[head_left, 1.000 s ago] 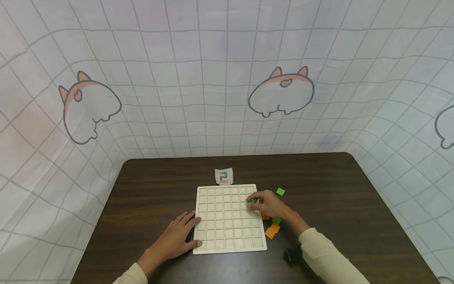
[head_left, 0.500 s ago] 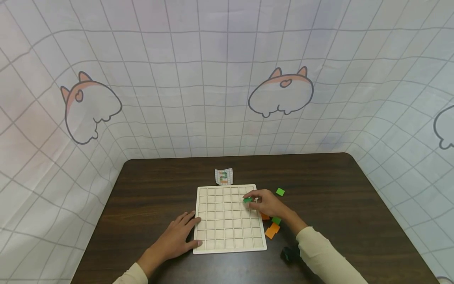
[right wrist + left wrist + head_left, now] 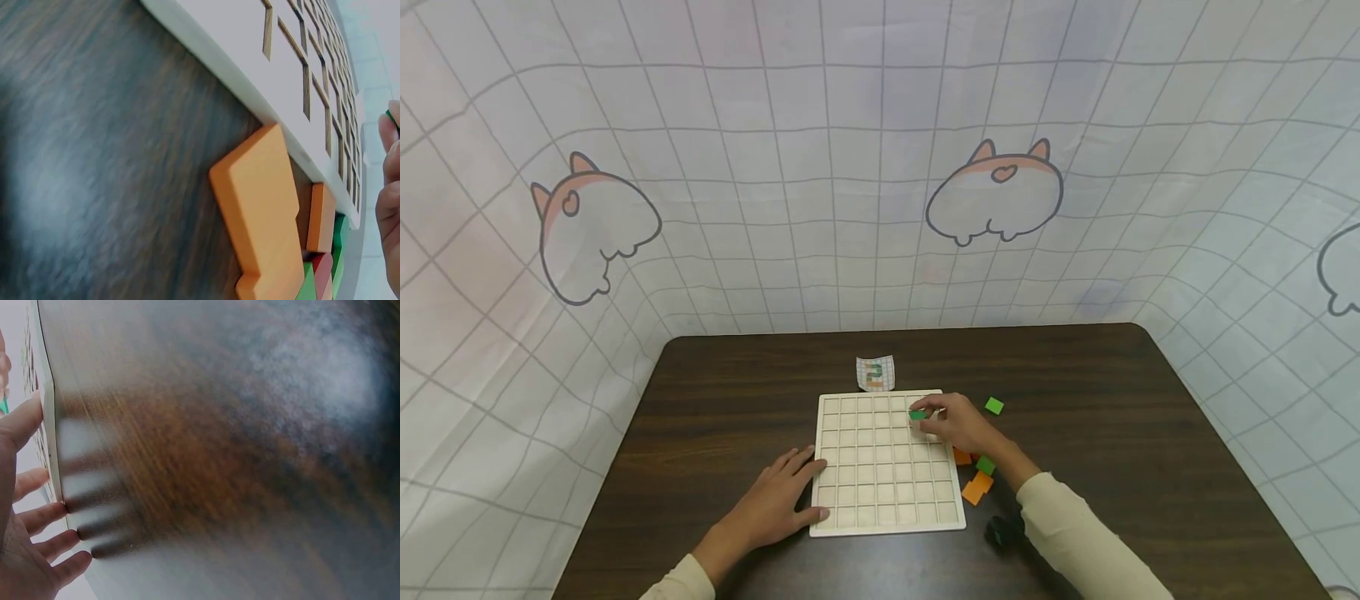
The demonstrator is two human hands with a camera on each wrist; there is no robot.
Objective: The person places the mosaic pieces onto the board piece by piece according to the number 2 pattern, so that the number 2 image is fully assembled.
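A pale square board (image 3: 883, 475) with a grid of shallow cells lies on the dark table. My left hand (image 3: 775, 500) rests at its left edge with fingers spread, thumb and index fingertip on the rim. In the left wrist view the fingers (image 3: 53, 544) stretch straight along the board's side. Over the board's upper right cells, my right hand (image 3: 957, 422) pinches a small green piece (image 3: 917, 415) between thumb and fingers. Only a sliver of that green piece (image 3: 392, 119) shows in the right wrist view, at the fingertips.
Right of the board lie an orange piece (image 3: 977, 488), a green piece (image 3: 986, 465), another orange piece (image 3: 962, 457) and, farther back, a light green piece (image 3: 994, 406). A red piece (image 3: 322, 269) shows among them. A printed pattern card (image 3: 876, 374) lies behind the board.
My right hand has moved left and slightly toward the board's far edge, carrying the green piece. The left hand has stayed in place at the board's edge.
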